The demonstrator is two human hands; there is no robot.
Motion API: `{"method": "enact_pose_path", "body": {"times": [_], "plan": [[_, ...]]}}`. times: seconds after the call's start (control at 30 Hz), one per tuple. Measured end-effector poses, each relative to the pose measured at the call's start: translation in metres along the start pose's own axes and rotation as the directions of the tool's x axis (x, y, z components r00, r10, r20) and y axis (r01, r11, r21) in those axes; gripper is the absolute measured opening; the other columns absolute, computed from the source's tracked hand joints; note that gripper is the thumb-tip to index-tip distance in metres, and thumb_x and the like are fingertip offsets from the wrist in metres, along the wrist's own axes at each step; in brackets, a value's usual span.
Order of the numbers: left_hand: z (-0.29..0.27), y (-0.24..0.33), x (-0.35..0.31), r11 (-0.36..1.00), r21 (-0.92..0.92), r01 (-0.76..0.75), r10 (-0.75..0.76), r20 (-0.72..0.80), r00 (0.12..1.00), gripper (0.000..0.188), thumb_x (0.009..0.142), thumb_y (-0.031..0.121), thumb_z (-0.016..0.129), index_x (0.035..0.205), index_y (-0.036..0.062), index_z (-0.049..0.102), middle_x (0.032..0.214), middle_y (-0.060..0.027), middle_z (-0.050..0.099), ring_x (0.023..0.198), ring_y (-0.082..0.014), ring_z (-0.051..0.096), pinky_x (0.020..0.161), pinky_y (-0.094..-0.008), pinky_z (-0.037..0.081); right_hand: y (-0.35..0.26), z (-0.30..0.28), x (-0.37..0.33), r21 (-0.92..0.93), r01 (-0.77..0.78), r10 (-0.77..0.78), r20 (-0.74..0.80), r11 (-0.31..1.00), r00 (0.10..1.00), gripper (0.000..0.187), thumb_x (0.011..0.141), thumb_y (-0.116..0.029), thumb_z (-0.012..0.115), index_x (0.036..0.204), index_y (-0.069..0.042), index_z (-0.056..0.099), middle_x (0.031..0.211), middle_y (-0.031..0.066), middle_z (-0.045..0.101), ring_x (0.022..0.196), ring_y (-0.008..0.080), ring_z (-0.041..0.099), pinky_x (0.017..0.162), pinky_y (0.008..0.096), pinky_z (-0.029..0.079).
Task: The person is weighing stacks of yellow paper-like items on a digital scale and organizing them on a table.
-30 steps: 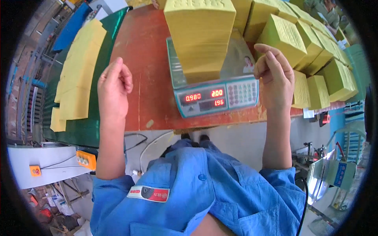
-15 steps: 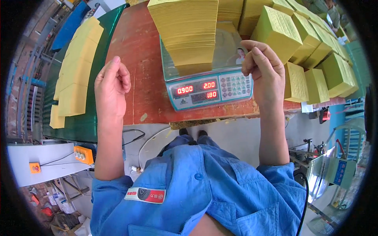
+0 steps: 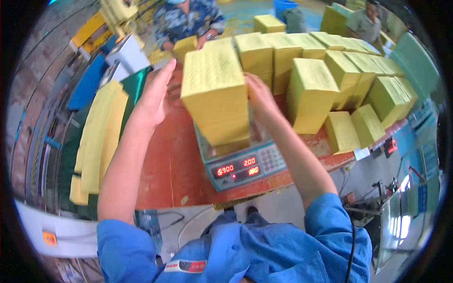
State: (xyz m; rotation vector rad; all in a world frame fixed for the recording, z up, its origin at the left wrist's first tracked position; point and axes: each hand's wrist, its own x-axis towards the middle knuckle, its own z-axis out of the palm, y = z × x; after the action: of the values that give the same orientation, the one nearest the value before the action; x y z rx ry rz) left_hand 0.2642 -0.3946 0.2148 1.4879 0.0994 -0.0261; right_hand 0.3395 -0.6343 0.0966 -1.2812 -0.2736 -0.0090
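Observation:
A tall stack of yellow paper sheets (image 3: 217,111) stands on a digital weighing scale (image 3: 274,159) with a lit red display. My left hand (image 3: 158,96) is raised to the left of the stack, fingers stretched and apart from the paper. On the other side, my right hand (image 3: 261,98) lies close along the stack's right face with fingers extended; its fingertips seem to touch near the upper edge. Neither hand is closed around anything.
Several yellow paper stacks (image 3: 311,94) crowd the red table (image 3: 165,165) behind and to the right. More yellow paper (image 3: 101,137) lies along a green surface at left. Across the table, a person in a patterned sleeve (image 3: 210,19) has hands by another block (image 3: 185,46).
Both hands have moved forward toward the stack, the left unfolding from curled fingers to stretched. The view has tilted up, bringing the far side of the table and other people in.

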Motion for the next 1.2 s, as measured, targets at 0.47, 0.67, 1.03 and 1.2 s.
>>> {"method": "enact_pose_path", "body": {"times": [0.47,0.67,1.03,1.2], "plan": [[0.031,-0.002,0.005,0.941,0.089,0.326,-0.323,0.518,0.792,0.064,0.091,0.044,0.058,0.139,0.0025,0.045,0.130,-0.0142,0.059,0.116,-0.0222,0.060,0.101,-0.0377,0.047,0.045,-0.009,-0.058,-0.126,0.026,-0.057,-0.251,0.992,0.966,0.039,0.102,-0.027,0.046,0.129,-0.001,0.055,0.125,0.0122,0.061,0.118,0.0190,0.054,0.103,0.0308,0.040],[0.063,-0.018,0.019,0.915,0.205,0.347,-0.372,0.761,0.531,0.062,0.094,0.043,0.056,0.138,0.0017,0.043,0.129,-0.0130,0.059,0.113,-0.0181,0.062,0.098,-0.0330,0.049,0.031,-0.034,-0.177,0.012,-0.111,0.104,-0.467,0.994,0.878,0.038,0.102,-0.021,0.047,0.133,0.001,0.052,0.127,0.0103,0.058,0.115,0.0175,0.055,0.096,0.0301,0.045],[0.065,-0.015,0.037,0.896,0.244,0.371,-0.417,0.750,0.513,0.065,0.094,0.046,0.054,0.140,0.0011,0.043,0.132,-0.0154,0.058,0.115,-0.0213,0.061,0.100,-0.0365,0.048,0.044,-0.026,-0.179,0.232,-0.421,0.480,-0.374,0.877,0.794,0.039,0.101,-0.033,0.048,0.121,0.000,0.057,0.109,0.0088,0.066,0.095,0.0178,0.064,0.082,0.0330,0.052],[0.055,-0.023,0.050,0.882,0.124,0.455,-0.387,0.742,0.547,0.059,0.097,0.041,0.051,0.140,0.0016,0.042,0.132,-0.0155,0.058,0.116,-0.0224,0.060,0.100,-0.0374,0.049,0.042,-0.034,-0.176,0.404,-0.352,0.489,-0.313,0.844,0.814,0.038,0.102,-0.033,0.048,0.122,-0.002,0.057,0.111,0.0100,0.065,0.096,0.0186,0.064,0.081,0.0335,0.052]]}}
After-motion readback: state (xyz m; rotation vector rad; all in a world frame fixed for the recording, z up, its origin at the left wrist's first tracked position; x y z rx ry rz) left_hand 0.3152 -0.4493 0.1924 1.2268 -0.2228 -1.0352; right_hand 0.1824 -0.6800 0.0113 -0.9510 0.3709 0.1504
